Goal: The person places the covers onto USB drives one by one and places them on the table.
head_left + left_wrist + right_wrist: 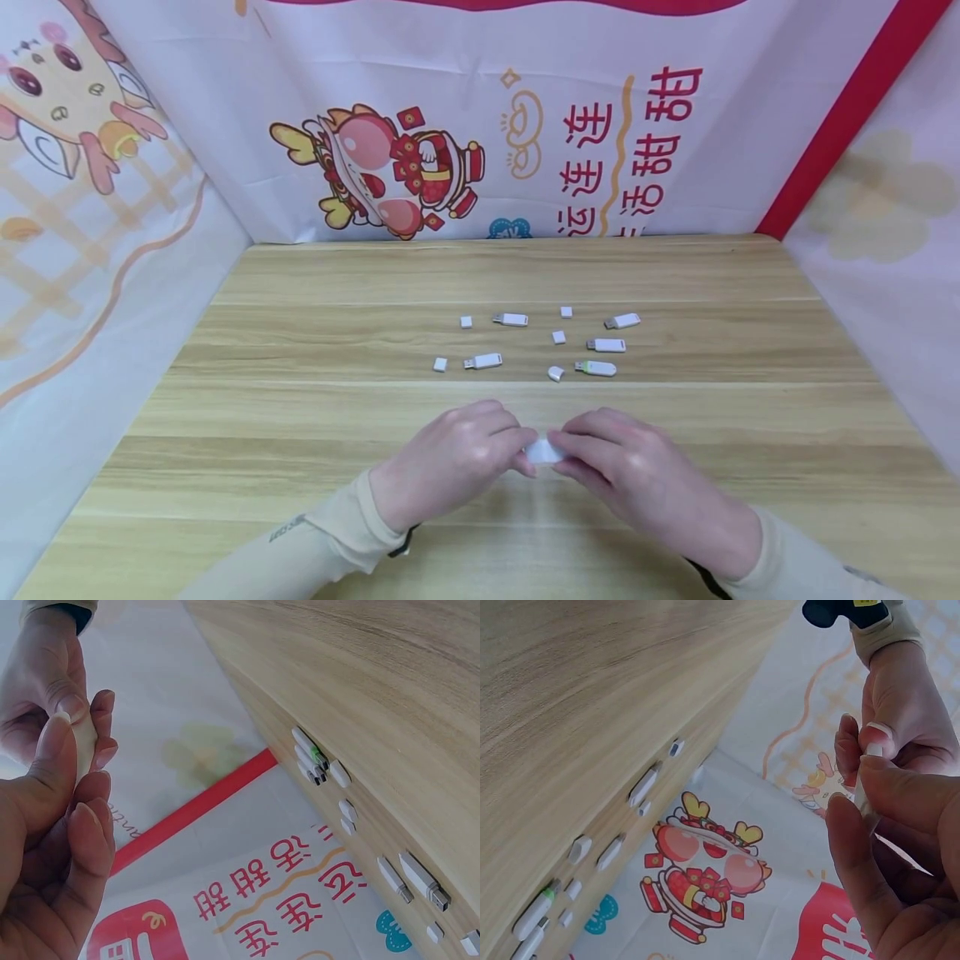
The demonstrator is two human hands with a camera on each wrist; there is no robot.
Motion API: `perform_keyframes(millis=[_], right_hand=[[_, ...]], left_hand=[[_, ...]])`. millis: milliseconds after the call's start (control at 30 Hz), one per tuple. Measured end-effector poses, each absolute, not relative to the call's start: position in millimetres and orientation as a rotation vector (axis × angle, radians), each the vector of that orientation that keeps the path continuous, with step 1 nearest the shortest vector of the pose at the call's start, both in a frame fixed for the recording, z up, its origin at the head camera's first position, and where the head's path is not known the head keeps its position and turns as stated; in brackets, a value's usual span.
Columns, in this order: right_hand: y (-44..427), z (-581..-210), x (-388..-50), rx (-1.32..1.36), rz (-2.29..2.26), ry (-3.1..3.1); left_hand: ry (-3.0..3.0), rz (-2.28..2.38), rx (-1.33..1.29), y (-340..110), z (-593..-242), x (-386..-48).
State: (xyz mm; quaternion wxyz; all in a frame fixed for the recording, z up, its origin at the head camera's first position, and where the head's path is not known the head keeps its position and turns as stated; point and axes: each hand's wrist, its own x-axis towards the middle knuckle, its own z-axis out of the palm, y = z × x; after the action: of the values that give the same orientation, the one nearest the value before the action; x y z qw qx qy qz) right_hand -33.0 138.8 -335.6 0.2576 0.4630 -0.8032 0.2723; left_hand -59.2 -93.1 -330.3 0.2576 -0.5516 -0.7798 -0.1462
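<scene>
Low over the near middle of the table, both hands pinch one small white USB stick [545, 451] from opposite ends. My left hand [467, 454] has its thumb and fingertips on one end; the fingers of my right hand [648, 475] grip the other. The left wrist view shows the stick [86, 746] as a smooth white body, partly covered by fingers. No metal plug shows on it, and whether a cap sits on it cannot be told. Beyond the hands lie several uncapped USB sticks, among them one with a green edge [597, 368].
Loose white caps, such as a square one [440, 364] and a rounded one [556, 373], lie beside the uncapped sticks [483, 361] on the wooden table [300, 400]. Printed cloth [465, 50] hangs behind and along both sides.
</scene>
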Motion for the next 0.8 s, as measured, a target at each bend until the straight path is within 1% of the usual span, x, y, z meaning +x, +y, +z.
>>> perform_keyframes(millis=[800], right_hand=[[130.4, -333.2, -30.4, 1.305, 0.781, -2.145]], left_hand=[[-2.060, -0.441, -1.536, -98.1, -329.1, -58.2]])
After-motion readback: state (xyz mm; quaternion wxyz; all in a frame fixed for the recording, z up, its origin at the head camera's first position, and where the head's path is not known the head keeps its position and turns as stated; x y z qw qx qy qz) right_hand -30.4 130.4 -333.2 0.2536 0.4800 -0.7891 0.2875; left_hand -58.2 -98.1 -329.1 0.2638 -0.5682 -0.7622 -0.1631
